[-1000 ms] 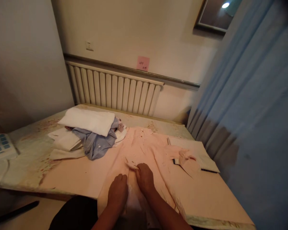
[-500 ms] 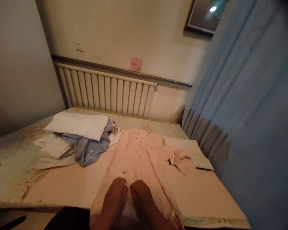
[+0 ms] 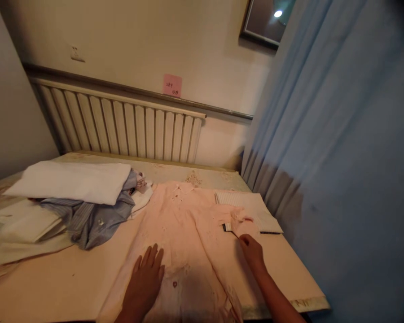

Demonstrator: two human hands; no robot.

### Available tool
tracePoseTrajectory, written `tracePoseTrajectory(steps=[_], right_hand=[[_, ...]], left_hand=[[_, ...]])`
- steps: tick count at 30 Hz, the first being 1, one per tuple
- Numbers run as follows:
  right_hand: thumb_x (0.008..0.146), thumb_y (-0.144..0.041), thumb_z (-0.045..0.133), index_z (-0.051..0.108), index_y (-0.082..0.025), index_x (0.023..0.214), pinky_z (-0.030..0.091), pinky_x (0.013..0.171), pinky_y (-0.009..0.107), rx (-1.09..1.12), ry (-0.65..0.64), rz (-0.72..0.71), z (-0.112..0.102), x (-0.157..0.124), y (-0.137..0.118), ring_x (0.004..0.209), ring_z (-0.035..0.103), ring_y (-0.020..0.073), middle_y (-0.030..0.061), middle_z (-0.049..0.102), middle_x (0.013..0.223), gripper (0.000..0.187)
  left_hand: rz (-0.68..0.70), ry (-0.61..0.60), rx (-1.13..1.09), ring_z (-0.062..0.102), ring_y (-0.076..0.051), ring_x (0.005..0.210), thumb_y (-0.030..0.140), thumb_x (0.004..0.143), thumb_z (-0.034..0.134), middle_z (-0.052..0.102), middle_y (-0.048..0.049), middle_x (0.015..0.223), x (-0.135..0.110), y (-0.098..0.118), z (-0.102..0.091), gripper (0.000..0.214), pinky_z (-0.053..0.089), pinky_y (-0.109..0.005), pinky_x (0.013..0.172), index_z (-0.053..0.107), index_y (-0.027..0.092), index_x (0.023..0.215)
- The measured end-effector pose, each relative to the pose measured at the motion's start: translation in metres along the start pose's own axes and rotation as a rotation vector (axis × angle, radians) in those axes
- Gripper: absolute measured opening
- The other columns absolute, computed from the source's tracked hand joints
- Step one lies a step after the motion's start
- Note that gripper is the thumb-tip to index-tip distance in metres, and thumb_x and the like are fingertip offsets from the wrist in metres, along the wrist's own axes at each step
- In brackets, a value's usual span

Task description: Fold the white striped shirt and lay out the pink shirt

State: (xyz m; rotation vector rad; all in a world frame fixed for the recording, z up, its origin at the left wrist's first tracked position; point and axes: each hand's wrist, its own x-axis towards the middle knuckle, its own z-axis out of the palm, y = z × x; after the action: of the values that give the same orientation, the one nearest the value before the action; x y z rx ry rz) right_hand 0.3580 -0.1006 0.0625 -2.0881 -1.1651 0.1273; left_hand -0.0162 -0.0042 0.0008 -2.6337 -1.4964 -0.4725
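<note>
A pink button-front shirt [image 3: 183,233] lies spread on the bed-like surface, its collar towards the wall and a sleeve [image 3: 237,215] bent out to the right. My left hand [image 3: 145,273] rests flat on the shirt's lower left part, fingers stretched out and holding nothing. Over at the right, my right hand [image 3: 251,249] is closed in a pinch at the near edge of the sleeve. Its fingertips partly hide the cloth there. A folded pale striped cloth [image 3: 264,213] with a dark edge lies partly under the sleeve.
Left of the shirt is a heap with a folded white cloth [image 3: 74,179] on top and a blue-grey striped garment [image 3: 94,220] below. A radiator [image 3: 121,123] stands along the wall, with a pink note [image 3: 172,85] above it. A blue curtain [image 3: 340,157] hangs along the right side.
My hands, earlier together at the shirt's front, have parted. The left now lies flat on the shirt; the right has reached out to the sleeve. The view has shifted to the right.
</note>
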Motion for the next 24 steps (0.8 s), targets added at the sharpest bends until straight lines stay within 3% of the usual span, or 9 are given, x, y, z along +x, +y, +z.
tracePoseTrajectory(steps=[4, 7, 10, 14, 20, 24], right_hand=[[0.082, -0.031, 0.042, 0.064, -0.016, 0.087, 0.039, 0.076, 0.031, -0.229, 0.116, -0.081, -0.012, 0.015, 0.019, 0.086, 0.059, 0.0235, 0.0124, 0.067, 0.088, 0.027], [0.084, -0.03, 0.041, 0.061, -0.019, 0.078, 0.037, 0.069, 0.028, -0.24, 0.021, -0.133, -0.001, 0.003, 0.005, 0.076, 0.058, 0.0199, 0.0079, 0.066, 0.08, 0.024], [0.085, -0.032, 0.042, 0.058, -0.021, 0.072, 0.033, 0.06, 0.025, -0.115, -0.126, -0.128, 0.018, -0.021, -0.014, 0.065, 0.056, 0.0163, 0.002, 0.064, 0.07, 0.024], [0.086, -0.04, 0.045, 0.057, -0.021, 0.07, 0.032, 0.058, 0.024, -0.038, -0.205, -0.053, 0.037, -0.044, -0.026, 0.063, 0.055, 0.0156, 0.0006, 0.062, 0.066, 0.028], [0.073, -0.022, 0.053, 0.06, -0.021, 0.073, 0.034, 0.058, 0.023, -0.047, -0.234, 0.094, 0.049, -0.051, -0.022, 0.062, 0.057, 0.0153, 0.0002, 0.062, 0.064, 0.008], [0.07, -0.015, 0.048, 0.065, -0.02, 0.081, 0.037, 0.059, 0.022, -0.021, -0.209, 0.111, 0.053, -0.046, -0.015, 0.064, 0.059, 0.0145, -0.0002, 0.065, 0.068, 0.021]], left_hand=[[-0.01, -0.008, 0.001, 0.034, -0.028, 0.138, 0.033, 0.091, 0.035, 0.041, -0.0103, 0.147, 0.001, 0.003, -0.005, 0.048, 0.028, -0.05, 0.11, 0.05, 0.021, 0.135], [-0.013, -0.02, 0.008, 0.034, -0.028, 0.138, 0.032, 0.091, 0.035, 0.041, -0.0106, 0.148, 0.001, 0.005, -0.01, 0.048, 0.027, -0.05, 0.11, 0.049, 0.02, 0.136], [-0.009, -0.035, 0.023, 0.033, -0.028, 0.138, 0.031, 0.092, 0.034, 0.04, -0.0103, 0.148, 0.001, 0.007, -0.013, 0.049, 0.026, -0.05, 0.11, 0.048, 0.02, 0.137], [-0.01, -0.033, 0.029, 0.034, -0.029, 0.137, 0.032, 0.092, 0.034, 0.041, -0.0111, 0.148, 0.002, 0.007, -0.012, 0.049, 0.026, -0.05, 0.11, 0.049, 0.019, 0.136], [0.0, -0.003, 0.024, 0.035, -0.029, 0.136, 0.033, 0.091, 0.035, 0.043, -0.0115, 0.146, 0.002, 0.005, -0.008, 0.048, 0.028, -0.05, 0.109, 0.05, 0.02, 0.135], [0.012, 0.028, 0.015, 0.037, -0.03, 0.135, 0.032, 0.091, 0.037, 0.045, -0.0124, 0.145, 0.001, 0.006, -0.009, 0.046, 0.029, -0.05, 0.107, 0.052, 0.019, 0.133]])
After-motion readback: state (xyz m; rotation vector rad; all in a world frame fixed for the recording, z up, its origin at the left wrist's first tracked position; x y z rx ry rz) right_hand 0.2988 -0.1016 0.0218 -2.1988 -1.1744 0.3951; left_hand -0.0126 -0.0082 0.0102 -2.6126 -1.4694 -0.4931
